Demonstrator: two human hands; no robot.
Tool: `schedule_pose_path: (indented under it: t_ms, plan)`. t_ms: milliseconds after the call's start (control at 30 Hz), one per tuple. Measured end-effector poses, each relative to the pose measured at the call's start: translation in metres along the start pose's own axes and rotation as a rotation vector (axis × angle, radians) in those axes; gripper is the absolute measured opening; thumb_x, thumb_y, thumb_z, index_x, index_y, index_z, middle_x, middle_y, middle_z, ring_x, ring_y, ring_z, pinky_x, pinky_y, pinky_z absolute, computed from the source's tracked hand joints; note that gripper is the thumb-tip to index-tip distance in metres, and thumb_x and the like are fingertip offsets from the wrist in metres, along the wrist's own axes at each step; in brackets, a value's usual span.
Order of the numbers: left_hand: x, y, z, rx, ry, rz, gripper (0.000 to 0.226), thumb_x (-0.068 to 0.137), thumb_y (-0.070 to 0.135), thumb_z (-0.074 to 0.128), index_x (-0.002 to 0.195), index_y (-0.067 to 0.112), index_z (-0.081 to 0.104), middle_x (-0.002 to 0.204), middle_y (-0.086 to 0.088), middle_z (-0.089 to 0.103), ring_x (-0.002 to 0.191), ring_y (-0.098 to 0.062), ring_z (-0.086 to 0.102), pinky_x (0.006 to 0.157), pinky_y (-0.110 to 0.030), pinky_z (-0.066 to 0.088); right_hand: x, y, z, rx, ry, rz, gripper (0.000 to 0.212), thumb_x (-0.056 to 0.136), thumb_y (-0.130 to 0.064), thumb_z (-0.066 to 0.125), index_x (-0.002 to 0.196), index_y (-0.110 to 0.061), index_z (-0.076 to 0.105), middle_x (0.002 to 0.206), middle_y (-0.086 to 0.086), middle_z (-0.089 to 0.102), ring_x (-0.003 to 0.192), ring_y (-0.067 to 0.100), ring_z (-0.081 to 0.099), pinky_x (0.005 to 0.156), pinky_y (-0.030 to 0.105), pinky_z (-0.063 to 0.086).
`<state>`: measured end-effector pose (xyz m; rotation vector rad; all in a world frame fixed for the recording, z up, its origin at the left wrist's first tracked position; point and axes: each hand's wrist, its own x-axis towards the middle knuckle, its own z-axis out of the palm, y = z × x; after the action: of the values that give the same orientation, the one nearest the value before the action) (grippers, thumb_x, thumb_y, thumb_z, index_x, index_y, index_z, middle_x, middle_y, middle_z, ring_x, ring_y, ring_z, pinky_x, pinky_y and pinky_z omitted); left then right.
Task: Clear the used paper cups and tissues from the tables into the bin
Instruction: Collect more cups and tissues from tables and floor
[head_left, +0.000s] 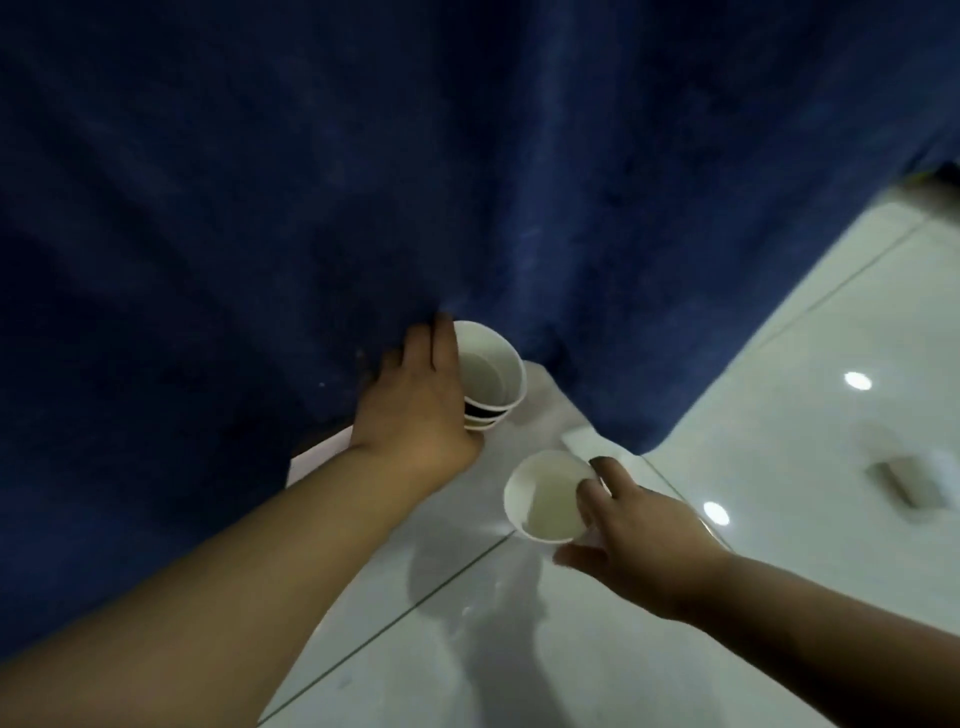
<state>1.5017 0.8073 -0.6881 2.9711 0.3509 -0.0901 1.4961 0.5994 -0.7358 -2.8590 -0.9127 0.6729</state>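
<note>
The left hand (415, 410) is curled around a stack of nested white paper cups (491, 379), just at the lower edge of the soft, folded dark blue cloth (363, 182). Below the cloth, the right hand (639, 525) grips one round white paper cup (545, 499) by its rim, over the glossy tiled floor (779, 415)

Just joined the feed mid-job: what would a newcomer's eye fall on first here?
The dark blue cloth fills the top and left of the view. At centre, the left hand holds a nested stack of white paper cups, while the right hand grips a single white cup lower right, over the glossy white tiled floor.
</note>
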Motion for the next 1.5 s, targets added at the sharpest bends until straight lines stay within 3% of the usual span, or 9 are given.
schedule_pose_path:
  t_ms: [300,433,533,600,733,900,1067,1367,1500]
  plan:
    - [-0.028,0.108,0.02,-0.13,-0.013,0.348,0.104,0.07,0.039,0.075,0.148,0.008,0.014,0.137,-0.009,0.029,0.121,-0.029,0.039,0.103,-0.036,0.034,-0.126,0.096,0.02,0.443,0.133,0.338,0.048,0.068,-0.073,0.057,0.08,-0.031,0.038,0.107,-0.017,0.039,0.063,0.005,0.066,0.053,0.025,0.052]
    - [-0.042,0.15,0.039,-0.221,-0.083,0.483,0.102,0.067,0.03,0.076,0.147,0.009,0.016,0.132,-0.004,0.027,0.112,-0.022,0.046,0.09,-0.025,0.041,-0.163,0.128,0.029,0.86,0.402,0.553,0.05,0.068,-0.054,0.07,0.078,-0.012,0.045,0.094,-0.003,0.056,0.054,0.021,0.067,0.041,0.041,0.053]
    - [-0.047,0.177,0.052,-0.284,-0.174,0.531,0.102,0.072,0.026,0.075,0.148,0.017,0.007,0.132,0.007,0.015,0.116,-0.017,0.042,0.088,-0.02,0.04,-0.176,0.149,0.026,1.021,0.583,0.642,0.041,0.08,-0.042,0.069,0.086,-0.009,0.044,0.066,0.01,0.069,0.051,0.03,0.066,0.045,0.046,0.053]
    - [-0.047,0.192,0.062,-0.268,-0.207,0.577,0.101,0.074,0.023,0.073,0.148,0.019,0.004,0.133,0.009,0.013,0.119,-0.016,0.039,0.088,-0.018,0.038,-0.181,0.161,0.018,1.006,0.714,0.643,0.039,0.08,-0.054,0.065,0.089,-0.021,0.046,0.073,0.009,0.07,0.057,0.027,0.067,0.049,0.043,0.055]
    - [-0.049,0.216,0.082,-0.263,-0.274,0.609,0.104,0.076,0.021,0.073,0.15,0.019,0.0,0.139,0.006,0.014,0.124,-0.016,0.035,0.09,-0.017,0.036,-0.184,0.177,0.004,1.141,0.906,0.605,0.047,0.083,-0.045,0.066,0.115,-0.017,0.045,0.094,-0.009,0.055,0.073,0.008,0.064,0.047,0.014,0.046]
    - [-0.053,0.239,0.098,-0.382,-0.344,0.605,0.108,0.079,0.029,0.074,0.15,0.027,-0.007,0.143,0.012,0.013,0.129,-0.012,0.034,0.093,-0.018,0.035,-0.172,0.178,0.009,1.205,0.881,0.502,0.08,0.073,-0.059,0.057,0.14,-0.022,0.033,0.118,-0.013,0.05,0.103,0.008,0.055,0.085,0.023,0.05]
    - [-0.055,0.254,0.102,-0.471,-0.323,0.585,0.115,0.074,0.034,0.078,0.148,0.032,-0.011,0.14,0.01,0.02,0.12,-0.008,0.04,0.088,-0.018,0.039,-0.167,0.172,0.014,1.182,0.84,0.355,0.029,0.082,-0.048,0.053,0.11,-0.044,0.047,0.103,-0.032,0.058,0.099,-0.011,0.054,0.075,0.006,0.044]
    - [-0.048,0.257,0.107,-0.465,-0.342,0.615,0.117,0.073,0.037,0.079,0.147,0.039,-0.013,0.143,0.008,0.023,0.118,-0.003,0.033,0.087,-0.017,0.034,-0.161,0.179,0.016,1.114,0.839,0.277,0.034,0.081,-0.049,0.057,0.111,-0.052,0.042,0.107,-0.041,0.05,0.106,-0.005,0.052,0.085,0.015,0.048]
    - [-0.047,0.26,0.11,-0.461,-0.327,0.625,0.118,0.071,0.036,0.08,0.146,0.04,-0.012,0.14,0.009,0.022,0.121,-0.006,0.034,0.087,-0.018,0.035,-0.166,0.181,0.015,1.117,0.844,0.305,0.035,0.077,-0.052,0.056,0.109,-0.051,0.04,0.102,-0.048,0.047,0.104,-0.012,0.05,0.081,0.008,0.046]
